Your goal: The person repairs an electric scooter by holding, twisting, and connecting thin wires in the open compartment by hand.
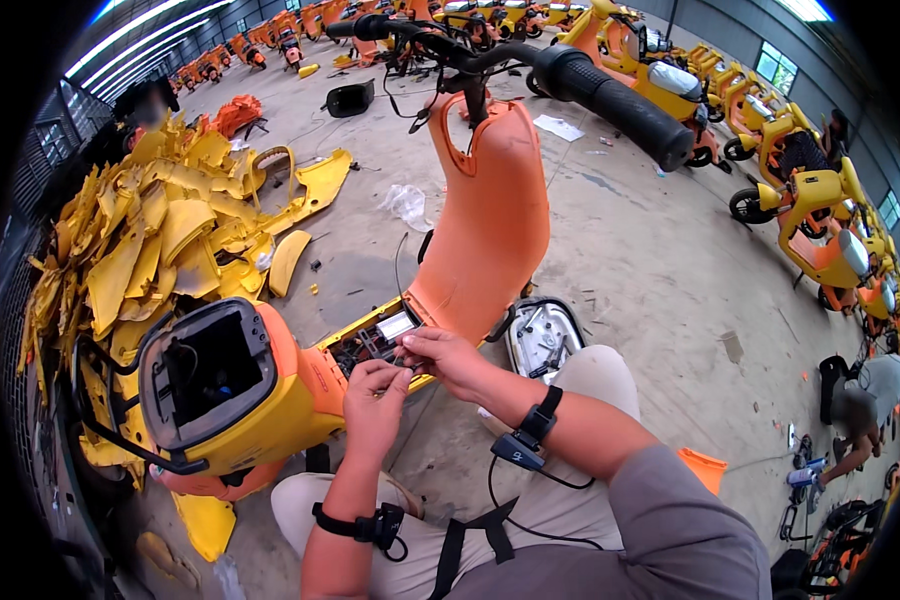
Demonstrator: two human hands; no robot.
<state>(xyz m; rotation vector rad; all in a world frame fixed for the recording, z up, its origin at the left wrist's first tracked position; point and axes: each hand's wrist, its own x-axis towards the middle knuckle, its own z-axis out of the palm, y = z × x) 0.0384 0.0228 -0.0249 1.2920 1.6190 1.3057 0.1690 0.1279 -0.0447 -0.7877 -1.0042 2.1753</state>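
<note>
Here, scooter compartment (pixel 357 325) holds wiring (pixel 364 350) and silvery block (pixel 397 325).

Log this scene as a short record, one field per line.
Left hand: fingers bent together, beside the right hand; anything held is too small to tell
Right hand: fingertips drawn together over the open floor compartment
Scooter: yellow and orange body, seat opening uncovered, orange front panel standing
Left side: heap of yellow panels
Beside scooter: silver tray-like piece with small items
Far right: another person, low near the floor
</note>
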